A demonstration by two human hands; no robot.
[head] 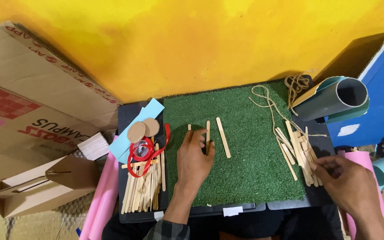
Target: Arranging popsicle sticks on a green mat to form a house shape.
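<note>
Sticks are being laid out on the green turf mat (245, 178). The left hand (195, 156) presses fingertips on a wooden craft stick (208, 133) mid-mat; beside it lies another stick (223, 137). The right hand (345, 182) pinches at the stick pile (301, 153) on the mat's right edge; next comes placing one parallel.

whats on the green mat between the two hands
In the head view, one loose craft stick lies just right of the left hand; from there to the right hand at the stick pile is bare green mat.

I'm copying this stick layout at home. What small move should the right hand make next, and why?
Probably pinch one stick from the loose stick pile and carry it to the green mat: the right hand already touches that pile, while the left hand steadies sticks in the laid row.
</note>
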